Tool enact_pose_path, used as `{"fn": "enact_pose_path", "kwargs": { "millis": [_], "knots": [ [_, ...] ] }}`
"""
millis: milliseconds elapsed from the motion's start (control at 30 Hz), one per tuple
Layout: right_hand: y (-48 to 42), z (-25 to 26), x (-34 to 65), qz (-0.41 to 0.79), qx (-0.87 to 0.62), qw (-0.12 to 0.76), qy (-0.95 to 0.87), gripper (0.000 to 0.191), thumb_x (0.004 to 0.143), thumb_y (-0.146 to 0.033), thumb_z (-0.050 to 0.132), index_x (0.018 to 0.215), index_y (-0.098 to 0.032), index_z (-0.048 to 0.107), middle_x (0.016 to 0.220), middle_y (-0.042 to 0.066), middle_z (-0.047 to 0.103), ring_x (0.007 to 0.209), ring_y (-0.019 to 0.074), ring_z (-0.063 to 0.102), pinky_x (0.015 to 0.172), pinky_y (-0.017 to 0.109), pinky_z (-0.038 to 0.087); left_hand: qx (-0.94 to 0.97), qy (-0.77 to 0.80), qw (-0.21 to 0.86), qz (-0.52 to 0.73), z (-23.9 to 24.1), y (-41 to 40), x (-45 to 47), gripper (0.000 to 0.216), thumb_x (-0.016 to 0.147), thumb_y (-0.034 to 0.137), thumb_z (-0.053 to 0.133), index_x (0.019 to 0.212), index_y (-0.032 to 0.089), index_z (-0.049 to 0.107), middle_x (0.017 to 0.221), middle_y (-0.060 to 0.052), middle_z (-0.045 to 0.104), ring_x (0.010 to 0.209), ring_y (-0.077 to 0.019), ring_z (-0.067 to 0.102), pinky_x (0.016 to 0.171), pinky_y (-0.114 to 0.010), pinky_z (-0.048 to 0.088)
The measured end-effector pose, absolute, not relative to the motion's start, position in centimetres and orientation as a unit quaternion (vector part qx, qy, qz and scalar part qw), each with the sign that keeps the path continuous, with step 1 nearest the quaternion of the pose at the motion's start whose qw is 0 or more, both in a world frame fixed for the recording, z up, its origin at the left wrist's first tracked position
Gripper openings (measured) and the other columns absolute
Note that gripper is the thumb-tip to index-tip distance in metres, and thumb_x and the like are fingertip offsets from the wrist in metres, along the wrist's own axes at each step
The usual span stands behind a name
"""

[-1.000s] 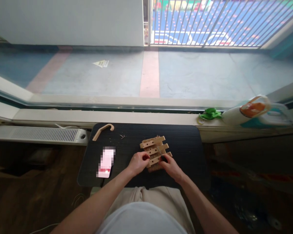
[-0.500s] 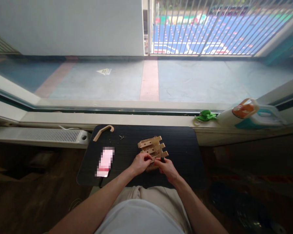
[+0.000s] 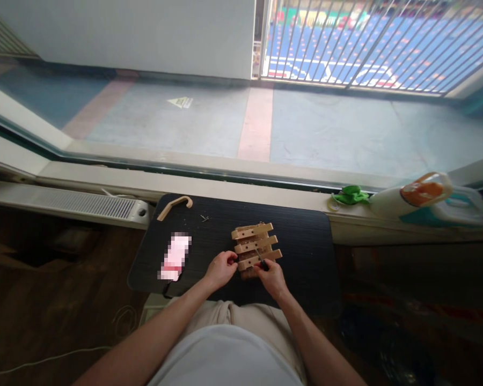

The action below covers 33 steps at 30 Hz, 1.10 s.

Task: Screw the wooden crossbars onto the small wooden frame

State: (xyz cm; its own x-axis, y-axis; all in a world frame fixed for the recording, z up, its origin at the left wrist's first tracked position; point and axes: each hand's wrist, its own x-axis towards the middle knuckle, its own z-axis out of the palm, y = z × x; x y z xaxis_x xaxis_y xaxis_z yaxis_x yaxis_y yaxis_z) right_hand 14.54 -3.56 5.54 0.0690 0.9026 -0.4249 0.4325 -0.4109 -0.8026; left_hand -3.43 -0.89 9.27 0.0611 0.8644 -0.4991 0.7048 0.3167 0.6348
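Observation:
A small wooden assembly [image 3: 254, 245] of three light cross slats lies on a black tabletop [image 3: 306, 252] in front of me. My left hand [image 3: 220, 268] is closed, pinching the assembly's near left edge. My right hand [image 3: 270, 277] is closed round a small dark-handled screwdriver [image 3: 260, 259], its tip resting on the nearest slat.
A phone [image 3: 174, 258] lies at the table's left. A curved wooden piece [image 3: 174, 206] and a few small screws [image 3: 204, 218] sit at the far left edge. On the sill to the right are a green cloth [image 3: 349, 194] and a white bottle [image 3: 410, 196]. A radiator grille [image 3: 80, 203] runs left.
The camera view has shifted and tilted slightly. Both hands stay at the wooden assembly; the left hand has slid a little to the assembly's near left edge.

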Motion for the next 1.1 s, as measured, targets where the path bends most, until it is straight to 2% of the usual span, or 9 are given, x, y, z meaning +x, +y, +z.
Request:
{"fn": "enact_pose_path", "kwargs": {
  "millis": [167, 400, 733, 867, 1100],
  "knots": [
    [-3.4, 5.1, 14.2, 0.458, -0.69, 0.215, -0.518, 0.018, 0.065, -0.032, 0.056, 0.066, -0.016, 0.063, 0.062, 0.002, 0.064, 0.059, 0.0149, 0.054, 0.057, 0.023, 0.04, 0.535, 0.671, 0.508, 0.071, 7.2, -2.0, -3.4, 0.031, 0.066, 0.019, 0.055, 0.096, 0.015, 0.06, 0.074, -0.002, 0.062, 0.065, -0.0125, 0.056, 0.06, -0.021, 0.041],
    [-2.7, 5.5, 13.9, 0.44, -0.695, 0.184, -0.539, 0.018, 0.067, -0.032, 0.055, 0.07, -0.017, 0.065, 0.065, 0.002, 0.065, 0.062, 0.0151, 0.056, 0.058, 0.023, 0.04, 0.49, 0.66, 0.562, 0.091, 6.0, -2.7, -3.6, 0.034, 0.065, 0.017, 0.056, 0.098, 0.016, 0.059, 0.075, -0.002, 0.065, 0.066, -0.0124, 0.058, 0.06, -0.02, 0.043],
    [-1.7, 6.2, 12.6, 0.359, -0.701, 0.098, -0.609, 0.014, 0.07, -0.025, 0.053, 0.067, -0.02, 0.065, 0.068, 0.006, 0.066, 0.063, 0.0168, 0.058, 0.059, 0.024, 0.036, 0.472, 0.663, 0.569, 0.117, 5.6, -2.7, -3.1, 0.03, 0.064, 0.015, 0.057, 0.094, 0.016, 0.06, 0.075, -0.001, 0.066, 0.067, -0.0128, 0.06, 0.064, -0.022, 0.045],
    [-1.6, 6.1, 12.4, 0.351, -0.705, 0.094, -0.61, 0.015, 0.07, -0.027, 0.053, 0.067, -0.02, 0.065, 0.067, 0.006, 0.066, 0.062, 0.0167, 0.057, 0.057, 0.024, 0.036, 0.462, 0.666, 0.571, 0.13, 5.5, -2.7, -2.9, 0.027, 0.064, 0.015, 0.057, 0.091, 0.016, 0.06, 0.076, -0.002, 0.066, 0.069, -0.013, 0.06, 0.064, -0.022, 0.045],
    [-2.0, 5.8, 13.2, 0.44, -0.672, 0.14, -0.58, 0.02, 0.071, -0.03, 0.052, 0.072, -0.017, 0.067, 0.067, 0.004, 0.067, 0.062, 0.0159, 0.056, 0.057, 0.024, 0.038, 0.45, 0.663, 0.582, 0.139, 5.7, -2.6, -2.8, 0.025, 0.064, 0.017, 0.059, 0.089, 0.015, 0.061, 0.076, -0.003, 0.067, 0.069, -0.0135, 0.061, 0.063, -0.022, 0.046]
  ]
}}
